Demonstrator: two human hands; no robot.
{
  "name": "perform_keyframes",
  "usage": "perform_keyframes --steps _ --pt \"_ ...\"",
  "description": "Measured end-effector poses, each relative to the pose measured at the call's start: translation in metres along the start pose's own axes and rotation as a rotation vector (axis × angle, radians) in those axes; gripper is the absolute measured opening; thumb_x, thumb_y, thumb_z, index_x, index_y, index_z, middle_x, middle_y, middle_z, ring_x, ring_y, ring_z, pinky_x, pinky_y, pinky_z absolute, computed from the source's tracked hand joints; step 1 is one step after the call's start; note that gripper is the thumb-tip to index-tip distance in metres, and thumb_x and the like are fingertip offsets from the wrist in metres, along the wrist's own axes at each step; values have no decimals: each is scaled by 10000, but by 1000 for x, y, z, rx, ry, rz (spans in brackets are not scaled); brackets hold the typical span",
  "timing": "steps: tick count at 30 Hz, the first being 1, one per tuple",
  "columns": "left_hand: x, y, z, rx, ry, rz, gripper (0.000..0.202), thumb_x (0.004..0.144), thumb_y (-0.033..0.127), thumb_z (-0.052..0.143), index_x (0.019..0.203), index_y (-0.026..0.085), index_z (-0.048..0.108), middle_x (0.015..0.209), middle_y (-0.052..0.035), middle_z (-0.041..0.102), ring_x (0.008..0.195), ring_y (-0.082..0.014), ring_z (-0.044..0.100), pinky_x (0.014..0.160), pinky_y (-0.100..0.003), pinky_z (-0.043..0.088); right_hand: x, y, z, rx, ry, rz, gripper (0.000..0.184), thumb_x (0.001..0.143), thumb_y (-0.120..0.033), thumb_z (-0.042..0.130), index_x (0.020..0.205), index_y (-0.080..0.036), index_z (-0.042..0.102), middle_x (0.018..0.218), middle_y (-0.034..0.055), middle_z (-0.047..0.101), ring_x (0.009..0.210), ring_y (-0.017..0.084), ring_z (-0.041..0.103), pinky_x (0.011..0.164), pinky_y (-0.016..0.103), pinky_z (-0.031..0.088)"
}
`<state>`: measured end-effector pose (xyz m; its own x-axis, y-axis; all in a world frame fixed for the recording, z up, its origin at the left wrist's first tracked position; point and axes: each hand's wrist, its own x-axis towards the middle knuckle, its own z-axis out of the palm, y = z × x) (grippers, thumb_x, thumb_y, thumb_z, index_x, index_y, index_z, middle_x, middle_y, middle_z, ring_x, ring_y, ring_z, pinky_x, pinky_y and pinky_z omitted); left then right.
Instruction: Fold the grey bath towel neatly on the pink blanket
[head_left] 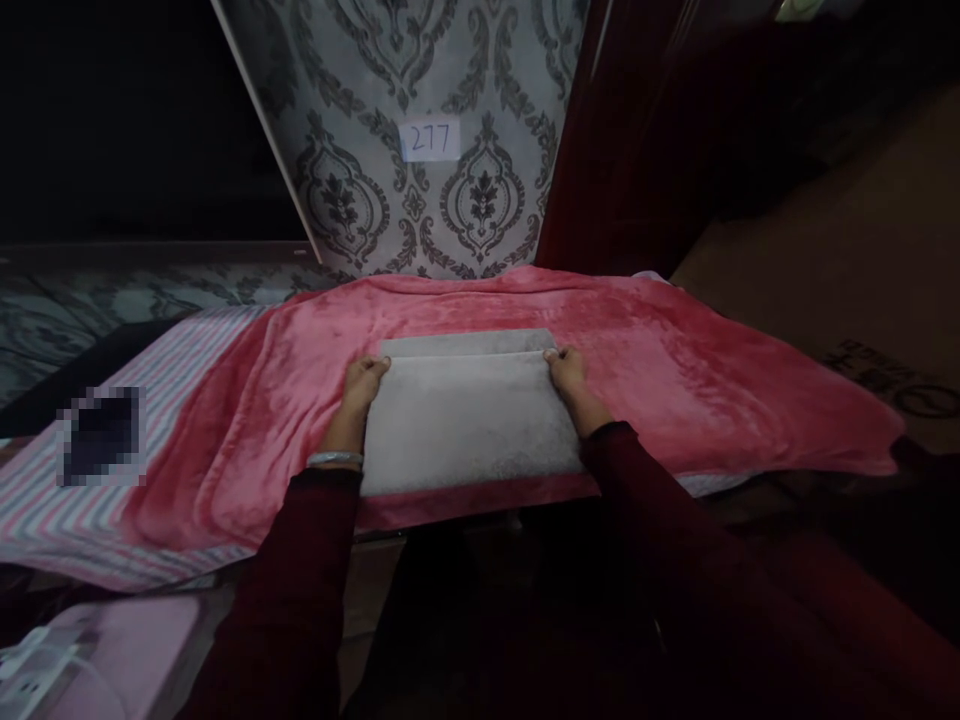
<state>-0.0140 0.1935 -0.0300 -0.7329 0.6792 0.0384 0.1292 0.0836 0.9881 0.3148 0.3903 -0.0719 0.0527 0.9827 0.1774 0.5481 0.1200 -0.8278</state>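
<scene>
A folded grey towel (469, 415) lies flat on a pink plush blanket (675, 370) that covers the table. Its top layer stops a little short of the far edge of the layer beneath. My left hand (361, 390) pinches the far left corner of the top layer, fingers curled over the edge. At the far right corner my right hand (570, 378) grips the same layer in the same way. Both arms are in dark red sleeves, and a metal bangle (335, 460) sits on my left wrist.
A pink-and-grey striped cloth (112, 520) shows under the blanket at the left, with a blurred dark patch (101, 435) on it. Patterned grey wallpaper with a paper label "277" (429, 140) stands behind. A brown cardboard box (847, 280) is at the right. A pale pink object (112, 660) lies at the lower left.
</scene>
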Motion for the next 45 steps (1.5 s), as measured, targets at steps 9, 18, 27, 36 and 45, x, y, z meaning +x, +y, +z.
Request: perform_keyframes --steps 9,18,27,36,45 --pt "5 -2 3 -30 1 -13 173 593 264 737 587 181 585 549 41 512 586 -123 455 587 -241 346 -4 -5 -2 -13 11 -3 169 819 -330 599 818 -177 671 876 80 710 832 237 637 772 334 474" --pt "-5 3 6 -68 -18 -5 180 591 267 725 695 181 606 599 46 541 583 -115 454 580 -234 354 -2 -3 0 9 11 -12 177 803 -300 600 921 -178 649 946 90 703 891 248 625 840 356 491" --pt "-39 21 -7 309 26 271 360 707 284 735 1048 181 682 1101 -102 701 1143 -297 610 1036 -415 458 -38 -11 -46 -70 -141 -398 556 866 -328 601 1398 -168 572 1428 158 575 1342 325 492 1143 501 365" --pt "-183 0 82 881 -440 673 605 967 447 500 1512 184 484 1649 -155 354 1549 -341 257 1265 -569 118 -156 -19 -51 -333 -351 -581 509 1003 -423 488 1496 -308 529 1638 64 373 1537 383 194 1210 647 108" --pt "-153 2 16 1147 -282 534 675 979 540 425 1533 157 465 1642 -180 350 1539 -391 259 1225 -625 213 -156 -23 -52 -501 -336 -596 526 1032 -469 442 1533 -316 484 1646 54 365 1534 371 217 1211 617 161"
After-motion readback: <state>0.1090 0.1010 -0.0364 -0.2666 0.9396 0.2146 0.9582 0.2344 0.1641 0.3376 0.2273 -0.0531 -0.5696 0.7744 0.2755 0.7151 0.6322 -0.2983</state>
